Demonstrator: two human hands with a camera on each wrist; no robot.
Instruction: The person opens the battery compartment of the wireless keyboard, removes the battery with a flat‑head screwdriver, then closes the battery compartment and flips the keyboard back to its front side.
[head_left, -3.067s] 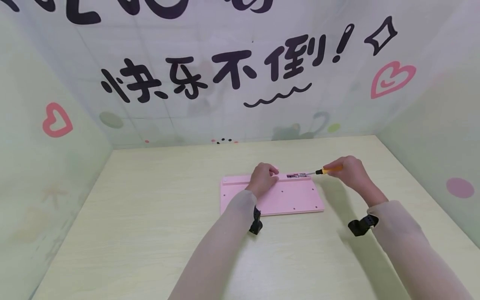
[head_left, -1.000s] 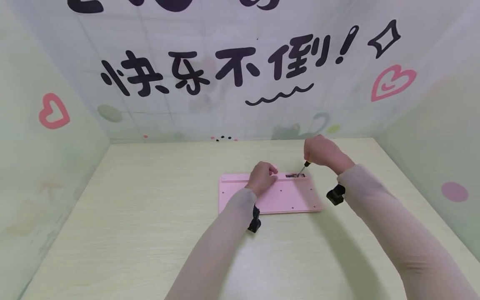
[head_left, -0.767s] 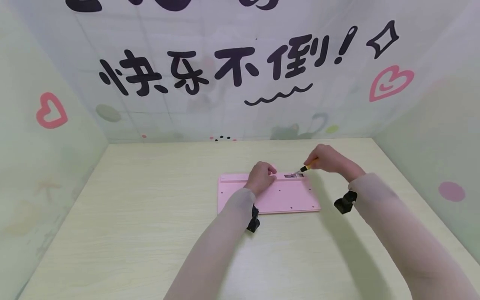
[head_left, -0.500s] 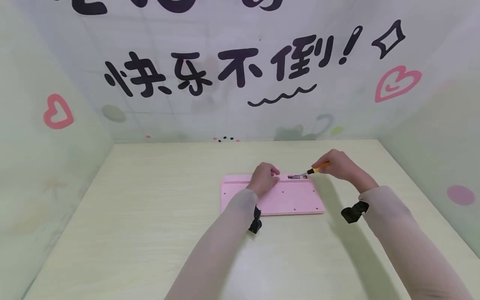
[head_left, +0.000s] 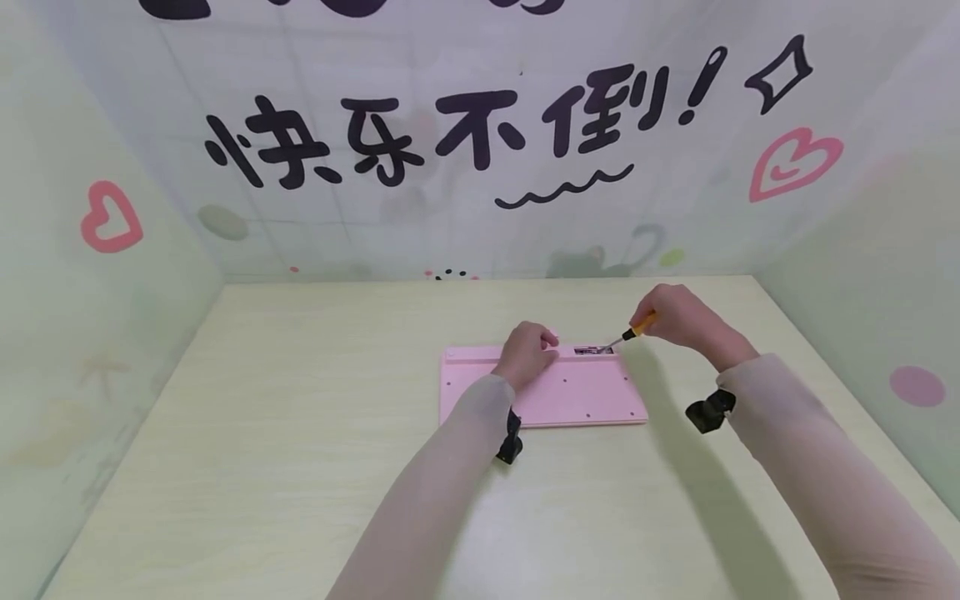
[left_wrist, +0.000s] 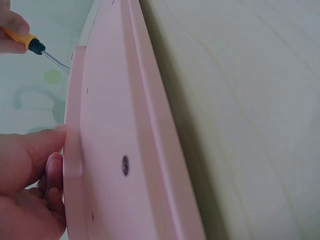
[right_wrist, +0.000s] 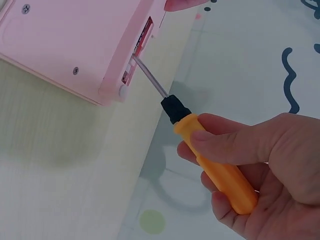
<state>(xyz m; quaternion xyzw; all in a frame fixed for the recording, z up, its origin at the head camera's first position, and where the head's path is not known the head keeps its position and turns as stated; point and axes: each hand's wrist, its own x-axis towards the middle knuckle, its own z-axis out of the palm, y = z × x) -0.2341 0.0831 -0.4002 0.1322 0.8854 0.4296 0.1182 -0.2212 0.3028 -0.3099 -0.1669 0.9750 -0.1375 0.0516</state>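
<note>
Yellow screwdriver (right_wrist: pixel 225 182), gripped by the right hand (right_wrist: pixel 280 152), slants, likely to reach the slot (right_wrist: pixel 143 37). Left hand (head_left: pixel 525 358) hooks the pink panel (head_left: pixel 577 397), presumably steadying it

- Head view bright, evenly lit
- Soft shadow (head_left: pixel 693 467) beside the right sleeve (head_left: pixel 840 492) on the surface (head_left: pixel 285 467)
- Pale sheen near its front
- Wrist views dimmer, hazier

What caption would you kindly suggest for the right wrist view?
Right hand gripping an orange-handled tool, its tip at a slot in the pink panel.
</note>
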